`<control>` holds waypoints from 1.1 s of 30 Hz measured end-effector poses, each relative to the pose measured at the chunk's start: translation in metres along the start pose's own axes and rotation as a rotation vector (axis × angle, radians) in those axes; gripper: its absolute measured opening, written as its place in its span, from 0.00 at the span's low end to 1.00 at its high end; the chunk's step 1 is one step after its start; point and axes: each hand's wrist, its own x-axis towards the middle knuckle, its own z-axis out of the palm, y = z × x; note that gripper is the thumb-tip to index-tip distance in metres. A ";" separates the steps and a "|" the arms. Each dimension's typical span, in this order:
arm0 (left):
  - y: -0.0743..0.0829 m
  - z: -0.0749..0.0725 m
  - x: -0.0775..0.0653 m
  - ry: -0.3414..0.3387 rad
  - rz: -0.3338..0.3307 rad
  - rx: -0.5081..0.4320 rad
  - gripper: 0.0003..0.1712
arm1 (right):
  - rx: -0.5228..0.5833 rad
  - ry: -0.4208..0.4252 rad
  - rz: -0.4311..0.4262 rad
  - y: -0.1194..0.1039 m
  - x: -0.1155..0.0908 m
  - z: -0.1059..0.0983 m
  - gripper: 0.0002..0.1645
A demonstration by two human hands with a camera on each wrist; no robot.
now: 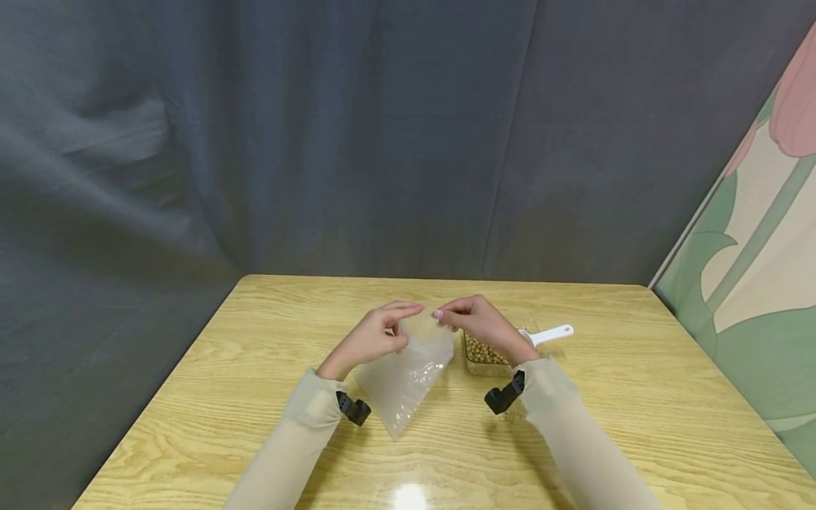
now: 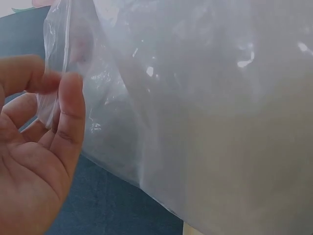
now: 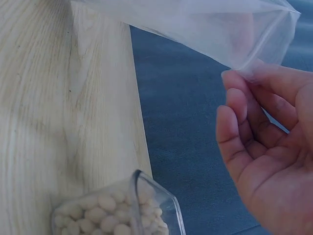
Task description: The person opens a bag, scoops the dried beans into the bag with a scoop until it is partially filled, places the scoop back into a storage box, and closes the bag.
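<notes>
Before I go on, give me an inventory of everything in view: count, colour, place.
Table: 1, light wood, across the foreground
Container: 1, clear, on the table
Beans: many, tan, inside the container
Plastic bag: 1, clear, held up left of the container
Handle: 1, white, by the container
Pale item: perhaps 1, under the right wrist, too hidden to identify
Curtain: count unclear, dark blue-grey, behind the table
Floral panel: 1, cream, green and pink, far right
Wrist cameras: 2, black, one per wrist
Sleeves: 2, cream, on the forearms
Left hand: 1, bare, pinching the bag
Right hand: 1, bare, pinching the bag
</notes>
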 end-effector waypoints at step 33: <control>-0.009 -0.003 -0.003 -0.021 0.020 0.111 0.37 | -0.418 -0.034 -0.225 0.020 -0.032 -0.077 0.25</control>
